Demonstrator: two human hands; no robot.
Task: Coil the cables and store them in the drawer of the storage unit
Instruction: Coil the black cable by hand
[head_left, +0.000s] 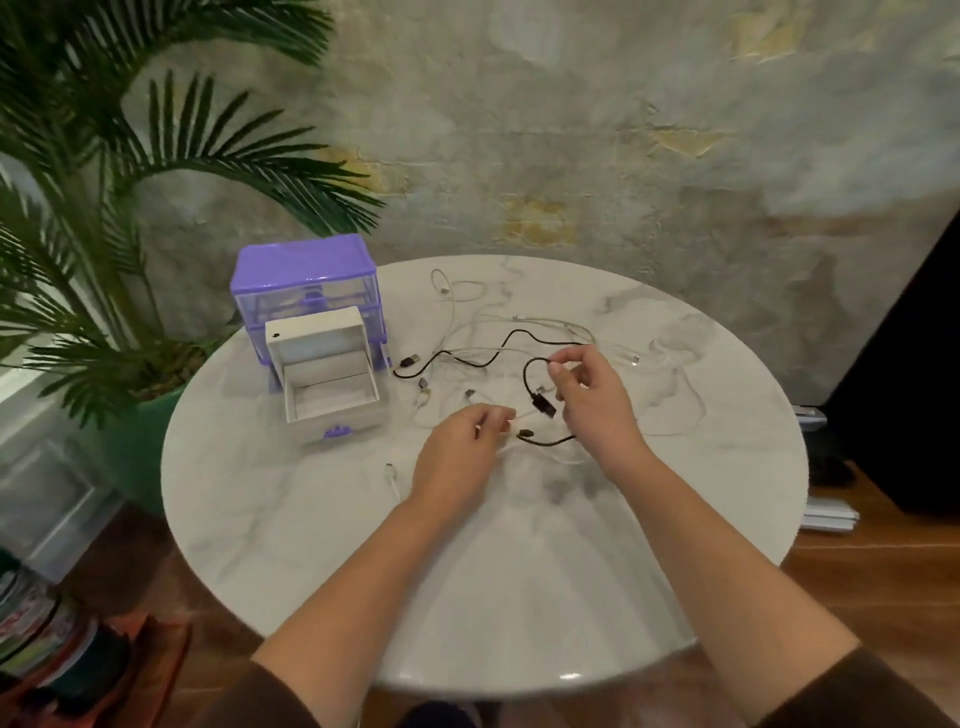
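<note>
Several loose cables lie tangled on the round marble table (519, 597). A black cable (457, 356) runs from a USB plug at the left to my right hand (592, 400), which pinches a loop of it above the table; a black plug hangs below that hand. My left hand (462, 452) pinches a cable end near a small black plug (525, 433). White cables (452, 301) spread behind. The purple storage unit (306, 291) stands at the table's left, its white lower drawer (332, 400) pulled out and holding nothing I can see.
A palm plant in a green pot (130, 441) stands left of the table. A rough plaster wall is behind. A dark object (904, 389) stands at the right on the wooden floor, and coloured items (62, 649) lie at the bottom left.
</note>
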